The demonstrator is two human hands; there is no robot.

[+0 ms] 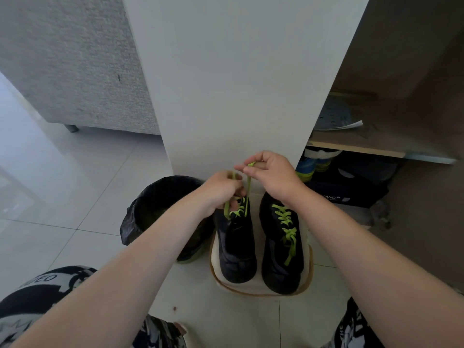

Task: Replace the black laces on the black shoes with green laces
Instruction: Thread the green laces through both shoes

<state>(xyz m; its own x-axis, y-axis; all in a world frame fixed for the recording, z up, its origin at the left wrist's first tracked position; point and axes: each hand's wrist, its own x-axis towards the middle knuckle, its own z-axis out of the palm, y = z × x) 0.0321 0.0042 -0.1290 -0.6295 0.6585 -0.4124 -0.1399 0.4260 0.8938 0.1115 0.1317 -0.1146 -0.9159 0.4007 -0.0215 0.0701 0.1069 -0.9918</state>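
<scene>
Thumb and forefinger of the right hand [272, 173] pinch the raised end of a green lace [248, 187]. Just below and left of that pinch, the left hand [221, 188] curls round its other strand. Under both grips stands the left black shoe [236, 249]; right of them is the second shoe [281, 247], laced green, and to their left a black-lined bin [155, 204].

Two black shoes stood side by side on a cream mat [251, 288], toes toward the viewer. The right shoe [281, 259] bore a crossed green lace [285, 219] with one end trailing toeward. On the left shoe [236, 249], a second green lace [247, 189] rose taut from the upper eyelets.
</scene>
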